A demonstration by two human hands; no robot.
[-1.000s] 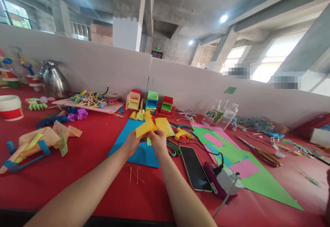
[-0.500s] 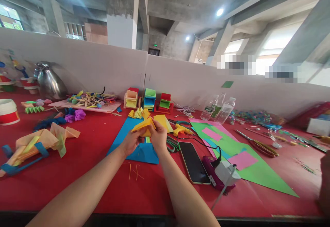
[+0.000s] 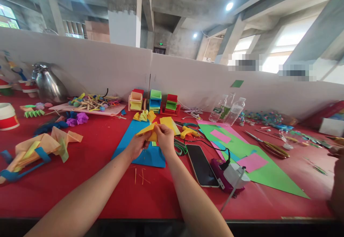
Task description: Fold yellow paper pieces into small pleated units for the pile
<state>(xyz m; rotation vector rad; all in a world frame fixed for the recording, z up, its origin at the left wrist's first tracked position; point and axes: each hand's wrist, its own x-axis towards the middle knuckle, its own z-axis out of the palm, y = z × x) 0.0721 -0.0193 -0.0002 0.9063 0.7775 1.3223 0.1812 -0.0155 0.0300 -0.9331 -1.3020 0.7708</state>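
Both my hands are closed on a piece of folded yellow paper [image 3: 146, 128], held above a blue sheet [image 3: 126, 142]. My left hand [image 3: 139, 145] grips its lower left part. With its fingers pinched, my right hand [image 3: 164, 136] has the right edge. Some of the paper is hidden behind my fingers. Just beyond lie several folded yellow pieces [image 3: 144, 115] at the top of the blue sheet. A stack of yellow paper [image 3: 169, 125] rests right behind my right hand.
A phone [image 3: 202, 165] and a purple power strip [image 3: 223, 176] lie right of my arm, near a yellow glue gun [image 3: 189, 132]. Green sheets [image 3: 274, 179], scissors [image 3: 268, 147] and bottles [image 3: 235, 111] are farther right. A paper model [image 3: 37, 147] and steel jug [image 3: 49, 83] stand left.
My right fingers have shifted slightly along the yellow paper, whose shape looks a little flatter. The view has moved a bit. At the far right edge another person's hand has come into view.
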